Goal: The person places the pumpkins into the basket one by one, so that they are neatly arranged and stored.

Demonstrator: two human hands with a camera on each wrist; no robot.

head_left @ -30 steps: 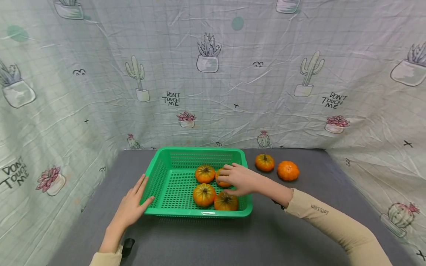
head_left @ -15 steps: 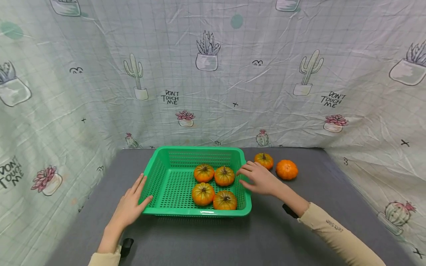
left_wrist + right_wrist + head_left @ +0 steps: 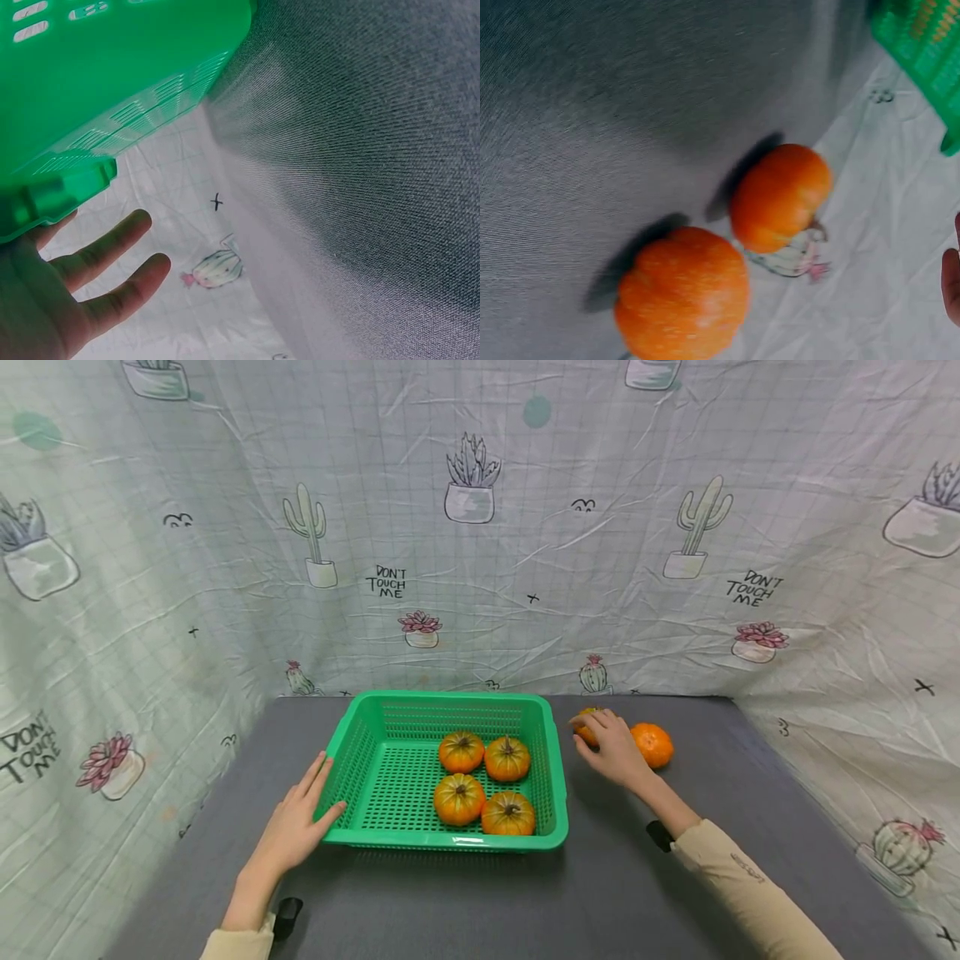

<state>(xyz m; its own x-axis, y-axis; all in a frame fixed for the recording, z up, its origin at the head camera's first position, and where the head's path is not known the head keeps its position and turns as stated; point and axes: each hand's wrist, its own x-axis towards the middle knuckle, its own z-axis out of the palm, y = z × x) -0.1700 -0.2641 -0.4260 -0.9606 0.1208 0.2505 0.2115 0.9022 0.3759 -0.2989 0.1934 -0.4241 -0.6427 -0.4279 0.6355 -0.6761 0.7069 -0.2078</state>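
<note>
A green plastic basket (image 3: 405,837) holds several small orange pumpkins (image 3: 459,800) grouped on its right side. My left hand (image 3: 288,831) rests on the basket's left rim, fingers straight and thumb over the near corner; the left wrist view shows its spread fingers (image 3: 112,251) beneath the rim. Right of the basket, my right hand (image 3: 617,750) reaches over a pumpkin (image 3: 587,737) and partly covers it. In the right wrist view that pumpkin (image 3: 781,199) stands apart from the fingertips (image 3: 951,285). A brighter orange pumpkin (image 3: 654,746) lies just right of the hand.
A grey cloth-covered table (image 3: 480,906) lies under everything. Behind and at both sides hangs a pale cloth (image 3: 480,560) printed with cacti, meeting the table's far edge close behind the basket and loose pumpkins.
My right hand has left the pumpkins inside the basket, crossed the right rim and moved over the loose pumpkin outside. My left hand has stayed on the rim.
</note>
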